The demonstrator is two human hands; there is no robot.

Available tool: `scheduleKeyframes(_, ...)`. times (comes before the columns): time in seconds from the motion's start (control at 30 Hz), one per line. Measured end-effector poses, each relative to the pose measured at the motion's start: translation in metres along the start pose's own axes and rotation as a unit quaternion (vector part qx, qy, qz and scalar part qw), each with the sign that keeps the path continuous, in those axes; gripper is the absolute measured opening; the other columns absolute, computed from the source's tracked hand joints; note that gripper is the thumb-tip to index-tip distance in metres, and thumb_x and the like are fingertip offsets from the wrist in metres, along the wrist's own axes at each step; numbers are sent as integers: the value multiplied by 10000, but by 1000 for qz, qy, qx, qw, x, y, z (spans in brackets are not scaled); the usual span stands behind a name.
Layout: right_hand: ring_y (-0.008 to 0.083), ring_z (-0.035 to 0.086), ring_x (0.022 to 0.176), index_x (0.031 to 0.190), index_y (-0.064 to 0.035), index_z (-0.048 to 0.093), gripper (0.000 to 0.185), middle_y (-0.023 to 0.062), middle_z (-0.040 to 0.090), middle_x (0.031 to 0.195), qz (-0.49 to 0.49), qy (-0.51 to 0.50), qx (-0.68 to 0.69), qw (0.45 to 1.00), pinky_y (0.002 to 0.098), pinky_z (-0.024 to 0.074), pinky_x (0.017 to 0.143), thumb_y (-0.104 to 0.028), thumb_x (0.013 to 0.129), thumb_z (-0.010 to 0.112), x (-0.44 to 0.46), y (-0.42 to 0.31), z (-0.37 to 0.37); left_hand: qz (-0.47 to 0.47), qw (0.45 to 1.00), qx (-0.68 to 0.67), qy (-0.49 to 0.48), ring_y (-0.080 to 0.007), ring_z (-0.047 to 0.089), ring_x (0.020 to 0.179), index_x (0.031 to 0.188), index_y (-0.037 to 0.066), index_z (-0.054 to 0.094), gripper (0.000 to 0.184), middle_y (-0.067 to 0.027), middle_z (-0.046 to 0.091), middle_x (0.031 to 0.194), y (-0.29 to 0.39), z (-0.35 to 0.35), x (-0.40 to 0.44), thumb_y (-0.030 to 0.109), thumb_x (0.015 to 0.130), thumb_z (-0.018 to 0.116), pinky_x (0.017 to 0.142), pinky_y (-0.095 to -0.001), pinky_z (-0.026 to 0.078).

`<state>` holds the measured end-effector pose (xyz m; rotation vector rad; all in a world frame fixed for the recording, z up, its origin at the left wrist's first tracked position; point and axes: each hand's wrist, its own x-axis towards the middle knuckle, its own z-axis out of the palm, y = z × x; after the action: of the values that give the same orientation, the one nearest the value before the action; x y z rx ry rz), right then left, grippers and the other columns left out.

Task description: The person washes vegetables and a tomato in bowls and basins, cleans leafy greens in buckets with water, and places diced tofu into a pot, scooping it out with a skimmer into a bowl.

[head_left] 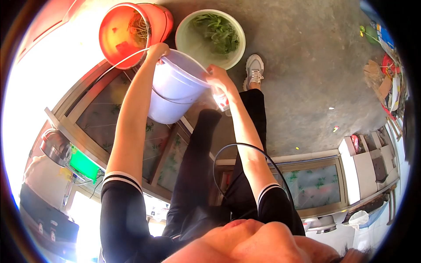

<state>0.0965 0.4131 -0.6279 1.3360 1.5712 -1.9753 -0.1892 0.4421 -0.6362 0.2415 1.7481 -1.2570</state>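
Note:
A pale lilac bucket (172,100) hangs in front of me, tilted, its mouth facing the far side. My left hand (158,51) grips the left of its rim, fingers closed. At the right of the rim, my right hand (218,78) is closed on the edge too. A wire handle crosses the bucket's side. Just beyond its mouth stands a pale green basin (179,33) holding leafy green vegetables (217,33). Water in the basin cannot be made out clearly. The bucket's inside is mostly hidden.
An orange-red bucket (105,37) with stringy plant scraps stands left of the basin. Cabinets with patterned glass doors (103,107) line the left side. My shoe (255,70) is on the concrete floor (302,79). A red-and-white item (222,103) shows beside my right forearm.

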Motion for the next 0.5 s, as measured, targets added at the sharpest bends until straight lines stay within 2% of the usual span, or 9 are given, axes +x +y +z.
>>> scheduleKeyframes(0.07, 353, 656, 803, 957, -10, 631, 298, 223, 676, 866, -16, 8, 15, 1000, 417, 509, 708, -264, 832, 727, 0, 0, 2, 5, 1000, 13, 0, -156, 587, 448, 641, 39, 645, 244, -56, 589, 534, 1, 0, -5, 157, 801, 503, 459, -283, 489)
scheduleKeyframes(0.1, 350, 655, 796, 954, -11, 633, 292, 222, 674, 856, -31, 17, 10, 999, 417, 507, 704, -262, 836, 722, -1, 3, 5, 18, 998, -35, 40, -151, 585, 448, 627, 36, 646, 256, -59, 582, 525, -2, 4, -13, 149, 801, 496, 446, -275, 481)
scheduleKeyframes(0.17, 345, 654, 783, 947, -13, 636, 278, 219, 670, 837, -62, 33, 0, 998, 417, 503, 697, -259, 842, 714, 1, 7, 10, 22, 1000, 2, 19, -170, 557, 448, 596, 42, 564, 247, -65, 546, 528, -2, 6, -17, 146, 788, 450, 444, -318, 444)
scheduleKeyframes(0.2, 338, 655, 776, 945, -14, 637, 274, 213, 671, 827, -46, 25, 6, 999, 412, 503, 694, -259, 846, 710, -2, 3, 9, 24, 999, 20, 8, -179, 543, 448, 580, 45, 523, 245, -68, 529, 529, -3, 8, -14, 144, 781, 426, 442, -339, 425)
scheduleKeyframes(0.27, 324, 657, 762, 942, -17, 640, 265, 200, 672, 808, -15, 10, 17, 1000, 402, 504, 688, -259, 853, 702, -7, -5, 5, 22, 997, -49, 46, -199, 581, 476, 622, 29, 576, 222, -94, 572, 570, -12, 17, -7, 138, 773, 457, 438, -350, 447)
scheduleKeyframes(0.4, 292, 663, 721, 943, -29, 639, 250, 168, 680, 781, -54, 54, 55, 996, 381, 507, 667, -260, 867, 693, -18, -12, 10, 54, 969, -212, 114, -241, 654, 556, 746, -19, 673, 202, -154, 654, 681, -52, 42, -18, 132, 763, 540, 459, -371, 516)
scheduleKeyframes(0.43, 282, 665, 712, 943, -33, 639, 246, 161, 683, 780, -71, 75, 61, 993, 373, 509, 663, -262, 870, 693, -20, -13, 13, 87, 946, -282, 137, -304, 698, 641, 844, -56, 689, 260, -210, 675, 761, -68, 56, -14, 181, 768, 614, 513, -395, 561)
scheduleKeyframes(0.5, 233, 662, 695, 932, -43, 634, 234, 138, 690, 783, -73, 97, 88, 989, 344, 518, 663, -265, 886, 689, -31, -26, 12, 137, 934, -297, 141, -342, 712, 745, 918, -63, 680, 292, -238, 687, 869, -103, 85, -15, 160, 746, 605, 578, -414, 581)
